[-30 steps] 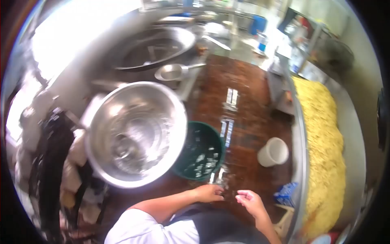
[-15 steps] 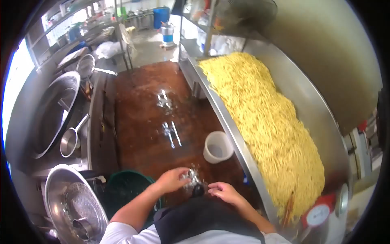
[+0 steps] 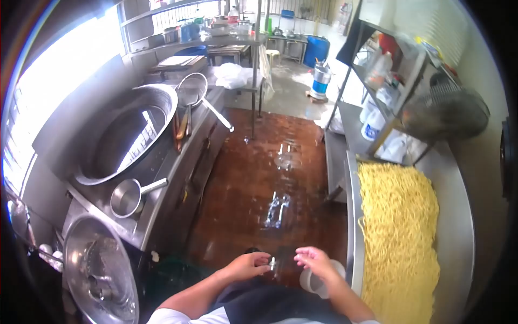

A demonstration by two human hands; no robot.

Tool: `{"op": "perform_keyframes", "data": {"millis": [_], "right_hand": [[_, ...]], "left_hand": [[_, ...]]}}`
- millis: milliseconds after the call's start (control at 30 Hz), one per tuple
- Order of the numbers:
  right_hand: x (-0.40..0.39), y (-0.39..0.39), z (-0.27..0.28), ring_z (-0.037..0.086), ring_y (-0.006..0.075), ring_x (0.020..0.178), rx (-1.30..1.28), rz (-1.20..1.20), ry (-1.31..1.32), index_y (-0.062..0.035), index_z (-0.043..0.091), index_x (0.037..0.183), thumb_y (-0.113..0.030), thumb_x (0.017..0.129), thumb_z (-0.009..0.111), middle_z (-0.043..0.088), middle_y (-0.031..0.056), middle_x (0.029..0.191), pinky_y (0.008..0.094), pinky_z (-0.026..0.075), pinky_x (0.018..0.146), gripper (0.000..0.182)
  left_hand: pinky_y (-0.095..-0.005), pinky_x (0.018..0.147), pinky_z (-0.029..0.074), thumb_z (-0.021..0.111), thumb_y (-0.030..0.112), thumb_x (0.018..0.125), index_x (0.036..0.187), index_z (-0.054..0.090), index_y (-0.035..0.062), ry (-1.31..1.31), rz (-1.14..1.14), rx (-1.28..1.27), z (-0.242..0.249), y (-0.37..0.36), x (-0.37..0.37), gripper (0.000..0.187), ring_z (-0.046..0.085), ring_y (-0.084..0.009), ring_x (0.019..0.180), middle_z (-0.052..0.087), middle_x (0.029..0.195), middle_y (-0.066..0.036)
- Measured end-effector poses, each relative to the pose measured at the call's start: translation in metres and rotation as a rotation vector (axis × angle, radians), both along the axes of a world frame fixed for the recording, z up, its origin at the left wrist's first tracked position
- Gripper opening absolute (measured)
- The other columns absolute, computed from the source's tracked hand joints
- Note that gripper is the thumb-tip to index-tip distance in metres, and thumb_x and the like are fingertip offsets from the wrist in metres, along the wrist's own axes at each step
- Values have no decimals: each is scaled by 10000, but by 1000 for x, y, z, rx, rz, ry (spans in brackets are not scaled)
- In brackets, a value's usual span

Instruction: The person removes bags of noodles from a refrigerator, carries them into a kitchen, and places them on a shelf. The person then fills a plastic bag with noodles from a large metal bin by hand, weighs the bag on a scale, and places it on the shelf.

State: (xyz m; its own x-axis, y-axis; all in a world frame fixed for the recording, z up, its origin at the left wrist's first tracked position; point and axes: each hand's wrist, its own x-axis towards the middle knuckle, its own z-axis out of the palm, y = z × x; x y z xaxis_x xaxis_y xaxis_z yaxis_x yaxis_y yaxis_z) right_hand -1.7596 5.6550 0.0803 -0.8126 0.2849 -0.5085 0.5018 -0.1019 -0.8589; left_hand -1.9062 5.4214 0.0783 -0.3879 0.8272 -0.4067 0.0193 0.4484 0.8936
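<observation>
In front of the dark apron [image 3: 270, 305], my left hand [image 3: 251, 265] is raised with its fingers bent and apart, holding nothing. My right hand [image 3: 314, 260] is held up across from it, also empty, fingers loosely spread. Behind my right hand and forearm, a white bucket [image 3: 306, 281] stands on the wet brown floor [image 3: 243, 205], partly hidden. To the right, a long metal trough [image 3: 456, 216] holds a thick layer of yellow noodles [image 3: 399, 227]. Neither hand touches the noodles or the bucket.
A large wok [image 3: 167, 116] sits at the left, with a strainer [image 3: 208, 102], a saucepan [image 3: 127, 198] and a big metal bowl [image 3: 73, 254] nearby. A fan [image 3: 448, 116] and a shelf with bottles [image 3: 372, 121] are at the right. Farther back stands a blue barrel [image 3: 317, 51].
The view has turned left and up, so the noodles and bucket appear farther right and the wok shows more fully. Both hands remain raised and empty.
</observation>
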Motion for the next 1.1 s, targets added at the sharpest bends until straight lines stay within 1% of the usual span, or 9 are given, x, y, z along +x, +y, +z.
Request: {"op": "perform_keyframes", "data": {"millis": [100,200,333,500,667,767,833,967,1100], "right_hand": [[-63,13,1,622,103,876,-18,175,-23,-38,588,1219,-238,908,648,680,53,1034,256,484,740,375],[-123,49,2,626,133,941,208,360,10,-35,608,1200,-223,888,676,678,58,1037,284,496,825,371],[-193,98,44,631,137,894,234,172,43,4,602,1191,-221,872,688,684,97,1019,285,506,804,400],[-245,185,1,627,129,879,102,64,29,6,597,1200,-190,872,686,676,70,1001,268,502,791,391],[-317,270,-17,618,93,845,-125,11,-27,-24,591,1207,-251,881,680,687,40,991,223,478,716,408],[-377,321,-12,618,96,845,-86,163,-19,-18,577,1224,-263,886,668,686,42,999,225,482,711,428],[-421,351,-4,619,98,847,32,231,62,-17,578,1222,-236,891,659,682,40,985,231,487,700,405],[-504,399,24,613,100,830,167,170,135,-2,596,1184,-191,888,662,674,40,958,242,490,716,357],[-561,426,16,613,107,803,103,14,97,16,607,1162,-149,886,656,673,45,919,251,493,722,325]], "left_hand": [[-322,932,475,686,278,866,1313,512,22,33,-13,39,3,43,-65,543,611,-207,1078,635,1170,-157],[-331,925,483,687,317,858,1306,522,33,160,-75,46,20,93,-143,556,622,-220,1071,638,1170,-168],[-362,921,492,666,356,852,1297,539,63,346,-187,39,60,161,-224,547,634,-266,1067,640,1178,-162],[-360,922,491,661,338,863,1290,544,62,360,-155,90,59,246,-302,521,636,-263,1059,645,1163,-159],[-302,877,500,681,259,882,1246,574,26,284,146,159,68,315,-391,445,634,-167,988,670,1080,-107],[-276,781,509,679,252,885,1205,605,28,366,441,216,103,336,-466,397,635,-121,898,678,1053,-79],[-258,690,500,630,306,914,1172,615,25,364,672,403,102,338,-527,381,634,-107,821,681,1026,-65],[-265,650,501,571,415,919,1106,609,62,-72,1013,604,131,341,-643,401,636,-132,777,674,953,-58],[-297,615,520,586,333,904,1139,577,72,-216,1086,712,103,350,-819,351,647,-163,796,659,991,-65]]}}
